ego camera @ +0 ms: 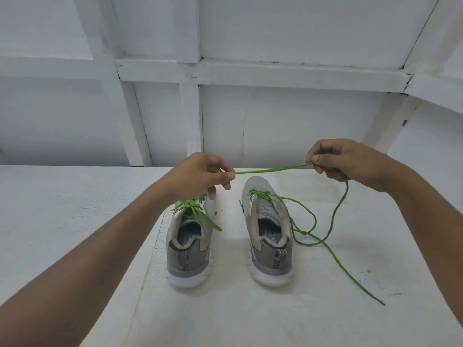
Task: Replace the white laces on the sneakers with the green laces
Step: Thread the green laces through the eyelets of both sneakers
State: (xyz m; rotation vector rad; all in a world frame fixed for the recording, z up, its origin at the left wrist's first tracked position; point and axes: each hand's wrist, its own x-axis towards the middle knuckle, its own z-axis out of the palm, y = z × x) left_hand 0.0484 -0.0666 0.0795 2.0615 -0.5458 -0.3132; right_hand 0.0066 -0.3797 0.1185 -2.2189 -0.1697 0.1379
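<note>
Green laces sit in both sneakers; no white lace is in view. Sneaker on the left (188,256): its tied lace (193,209) appears knotted over the tongue, with short ends lying across the collar, partly hidden by the left grip (200,174). Judged done. Sneaker on the right (270,246): loose green lace (273,169) is threaded through the upper eyelets but not tied. One end trails across the desk (75,221) to the right. The other rises to the right grip (338,159), then runs taut to the left grip. Both grips pinch this stretch between thumb and fingertips, above the toes. Both sneakers stand on the desk, heels toward the camera. Remaining, by my estimate: even the ends and tie the bow.
</note>
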